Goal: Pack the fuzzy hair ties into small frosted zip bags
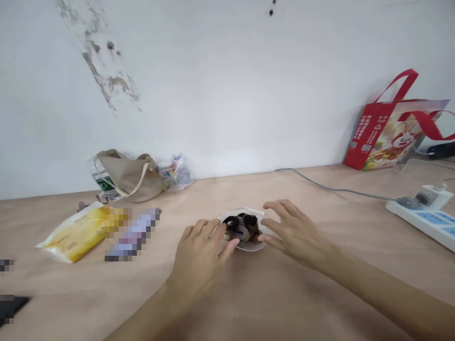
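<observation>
Between my hands, a shallow whitish, see-through container [252, 246] rests on the table; I cannot tell whether it is a bowl or a bag. Inside sits a heap of soft-looking pieces [241, 228] in black, grey and brown, whose kind is unclear. My left hand [199, 251] is at the container's left side, palm down, with thumb and fingers apart and the fingertips at the rim. On the right side, my right hand [295, 232] has its fingers spread, and its thumb and fingertips are close to or touching the rim. Neither hand visibly grips anything.
To the left lie a yellow-and-white packet [83, 232] and a blurred purple item [135, 234]. A beige bag [131, 175] and a clear plastic bag [177, 173] stand by the wall. At right are a power strip [423, 218], its grey cable [330, 189] and a red shopping bag [387, 132].
</observation>
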The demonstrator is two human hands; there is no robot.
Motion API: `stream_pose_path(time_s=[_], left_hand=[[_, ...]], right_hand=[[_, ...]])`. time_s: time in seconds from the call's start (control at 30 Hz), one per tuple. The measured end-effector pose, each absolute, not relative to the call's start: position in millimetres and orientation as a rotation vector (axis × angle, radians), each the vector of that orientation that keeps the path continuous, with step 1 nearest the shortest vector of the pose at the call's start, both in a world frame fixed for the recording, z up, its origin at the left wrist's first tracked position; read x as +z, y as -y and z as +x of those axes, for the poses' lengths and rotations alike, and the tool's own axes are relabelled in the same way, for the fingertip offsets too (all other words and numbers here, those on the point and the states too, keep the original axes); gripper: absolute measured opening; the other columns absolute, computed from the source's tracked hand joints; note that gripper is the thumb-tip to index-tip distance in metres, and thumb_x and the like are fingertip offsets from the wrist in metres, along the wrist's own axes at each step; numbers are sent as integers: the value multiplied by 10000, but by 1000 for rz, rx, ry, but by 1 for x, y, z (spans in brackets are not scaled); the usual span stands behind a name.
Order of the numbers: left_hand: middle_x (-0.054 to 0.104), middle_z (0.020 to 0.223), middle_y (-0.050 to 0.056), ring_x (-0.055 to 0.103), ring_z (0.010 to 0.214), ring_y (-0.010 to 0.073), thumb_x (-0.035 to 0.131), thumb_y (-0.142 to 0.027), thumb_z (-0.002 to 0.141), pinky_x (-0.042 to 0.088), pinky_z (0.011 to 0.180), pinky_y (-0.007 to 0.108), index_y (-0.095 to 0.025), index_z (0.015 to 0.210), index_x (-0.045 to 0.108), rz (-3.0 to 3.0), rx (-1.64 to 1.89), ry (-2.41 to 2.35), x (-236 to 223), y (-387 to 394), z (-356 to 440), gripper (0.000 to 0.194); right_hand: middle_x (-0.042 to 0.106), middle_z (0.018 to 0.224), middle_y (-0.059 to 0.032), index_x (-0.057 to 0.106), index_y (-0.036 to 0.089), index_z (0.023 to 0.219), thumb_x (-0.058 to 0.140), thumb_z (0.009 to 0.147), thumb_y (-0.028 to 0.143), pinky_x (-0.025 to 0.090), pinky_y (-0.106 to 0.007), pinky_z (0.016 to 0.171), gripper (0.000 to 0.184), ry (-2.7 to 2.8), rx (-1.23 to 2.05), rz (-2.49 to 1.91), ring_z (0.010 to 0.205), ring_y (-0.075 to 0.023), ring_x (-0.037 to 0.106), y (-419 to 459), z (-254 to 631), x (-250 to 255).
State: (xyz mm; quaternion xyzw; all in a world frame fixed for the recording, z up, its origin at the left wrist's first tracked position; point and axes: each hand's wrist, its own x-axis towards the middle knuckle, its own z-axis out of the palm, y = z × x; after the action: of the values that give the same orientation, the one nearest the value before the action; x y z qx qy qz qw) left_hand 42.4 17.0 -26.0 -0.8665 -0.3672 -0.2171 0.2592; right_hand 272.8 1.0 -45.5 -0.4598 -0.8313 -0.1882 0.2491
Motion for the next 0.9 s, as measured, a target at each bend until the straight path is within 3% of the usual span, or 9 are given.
stream_pose_path(time_s=[0.07,0.13,0.23,0.37,0.5,0.57,0.67,0.77,0.9], left_hand=[[697,953,71,603,857,242,567,-417,824,420,700,352,-177,940,659,-2368,-496,961,-22,-22,37,283],[701,964,78,612,863,253,598,-435,797,410,724,366,-169,926,659,-2400,-402,946,-17,-26,33,302],[708,920,62,625,851,238,567,-319,832,393,777,378,-175,882,652,-2505,-367,940,-6,-29,29,175],[694,810,17,626,772,175,427,-245,890,409,772,325,-192,776,629,-2747,-597,1050,15,-28,24,238],[669,733,-8,611,684,143,474,-301,855,445,627,235,-208,745,632,-2957,-918,1369,24,-24,18,214],[657,720,-9,606,677,140,519,-296,818,454,616,229,-203,752,624,-2979,-1098,1492,20,-21,17,154],[618,662,-21,600,635,132,582,-277,758,465,580,228,-189,765,555,-2935,-1439,1679,9,-15,20,92],[591,592,-51,599,581,123,668,-277,681,469,541,215,-197,764,493,-2767,-1735,1778,1,-5,28,209],[608,597,-44,625,608,143,727,-287,618,459,449,185,-205,696,489,-2625,-1822,1738,-1,8,33,263]], right_hand=[[555,1161,-155,654,169,906,586,845,370,420,-436,797,220,2334,-485,-1322,1042,-311,479,-2,283,-46],[582,1130,-133,645,171,890,557,867,250,414,-412,789,120,2428,-443,-1326,1025,-288,501,-2,292,-42],[646,964,-71,624,185,814,486,870,89,416,-346,760,177,2500,-395,-1263,917,-219,556,-2,298,-29],[640,861,-42,574,197,861,429,923,186,442,-286,701,157,2299,-123,-1277,799,-169,575,5,299,-10],[619,749,11,529,229,902,461,888,205,439,-235,566,73,2054,285,-1347,668,-146,569,18,304,-3],[620,733,20,527,241,969,464,869,197,434,-238,537,127,2052,344,-1412,634,-149,570,22,307,-3],[657,852,-6,563,244,986,457,829,145,468,-298,664,213,2092,278,-1436,752,-174,611,27,301,0],[642,1025,-41,587,227,1008,472,825,142,429,-339,839,232,2109,158,-1207,946,-189,584,33,272,12],[648,1005,-41,604,203,990,497,902,267,377,-362,863,152,2262,99,-1080,934,-193,570,32,217,30]])
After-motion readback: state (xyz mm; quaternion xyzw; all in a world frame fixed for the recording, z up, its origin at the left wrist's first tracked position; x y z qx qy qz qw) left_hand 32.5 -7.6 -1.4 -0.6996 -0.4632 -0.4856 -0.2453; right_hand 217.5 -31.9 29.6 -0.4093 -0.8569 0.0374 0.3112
